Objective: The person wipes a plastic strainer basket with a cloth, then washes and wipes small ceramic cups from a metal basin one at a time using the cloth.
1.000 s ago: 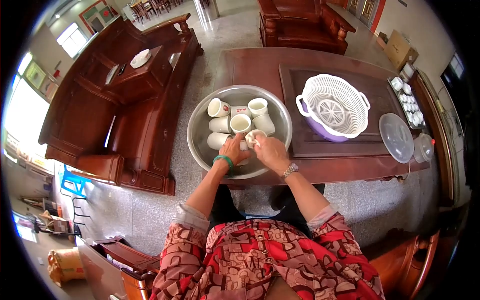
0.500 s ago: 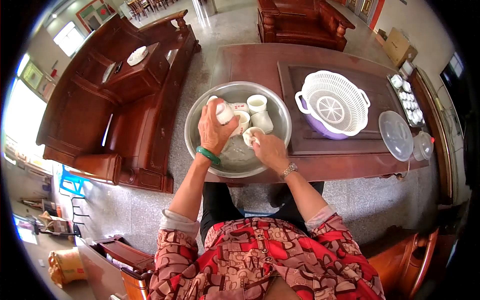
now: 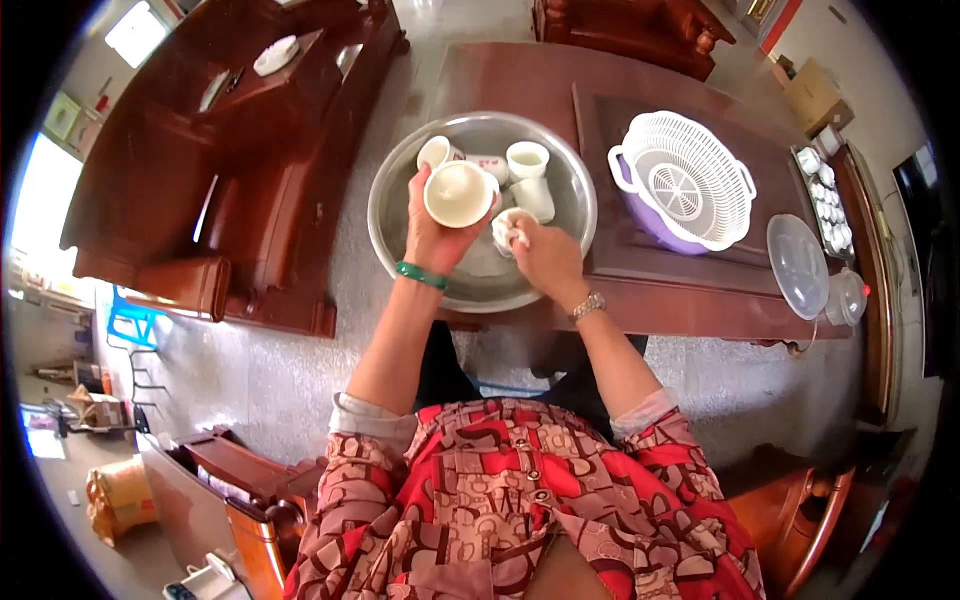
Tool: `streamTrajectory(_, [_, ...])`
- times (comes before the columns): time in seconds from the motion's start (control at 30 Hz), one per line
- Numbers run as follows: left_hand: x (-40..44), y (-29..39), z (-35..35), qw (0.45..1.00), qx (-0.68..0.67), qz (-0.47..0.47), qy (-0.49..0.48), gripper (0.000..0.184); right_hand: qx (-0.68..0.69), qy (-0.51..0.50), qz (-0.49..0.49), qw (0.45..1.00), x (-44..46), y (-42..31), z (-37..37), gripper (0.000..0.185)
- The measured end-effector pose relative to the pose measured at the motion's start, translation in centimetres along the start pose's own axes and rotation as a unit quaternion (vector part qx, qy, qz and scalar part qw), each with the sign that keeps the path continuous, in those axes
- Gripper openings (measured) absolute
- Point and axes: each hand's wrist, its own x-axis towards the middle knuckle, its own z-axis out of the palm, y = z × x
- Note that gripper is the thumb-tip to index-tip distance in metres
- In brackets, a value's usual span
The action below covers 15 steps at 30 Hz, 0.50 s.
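Over the steel basin (image 3: 384, 240), my left hand (image 3: 437, 245) is wrapped round a white cup (image 3: 458, 194), its mouth turned up towards me and its inside bare. My right hand (image 3: 548, 260) grips a crumpled white cloth (image 3: 510, 232) just to the right of that cup, apart from it. Inside the basin are several more white cups: one upright (image 3: 528, 158) at the back right, another cup lying tilted (image 3: 533, 200) below it, and one cup (image 3: 436, 152) at the back left. A white piece with red print (image 3: 487, 167) is partly hidden behind the held cup.
A white colander (image 3: 690, 180) rests in a purple basin (image 3: 660, 232) on the wooden table (image 3: 500, 75). Further right are a clear lid (image 3: 798, 266), a clear jar (image 3: 846, 298) and a tray of small white cups (image 3: 825, 205). A wooden sofa (image 3: 150, 190) stands left.
My left hand has turned the cup so its mouth faces up and moved it slightly right. My right hand has shifted up a little with the cloth. The view has tilted down.
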Motion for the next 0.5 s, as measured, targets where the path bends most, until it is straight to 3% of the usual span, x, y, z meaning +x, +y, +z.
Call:
streamTrajectory(0.1, [0.4, -1.4, -0.6, 0.994, -0.09, -0.037, -0.056, 0.036, 0.016, 0.045, -0.035, 0.998, -0.2, 0.5, 0.2, 0.02])
streamTrajectory(0.23, [0.3, -2.3, -0.4, 0.974, -0.143, -0.099, -0.148, 0.038, 0.003, 0.02, -0.018, 1.0, -0.1, 0.0, -0.3, 0.02])
streamTrajectory(0.5, [0.4, -2.6, -1.1, 0.993, -0.075, -0.08, -0.043, 0.043, 0.014, 0.003, -0.011, 1.0, 0.1, 0.1, -0.4, 0.021])
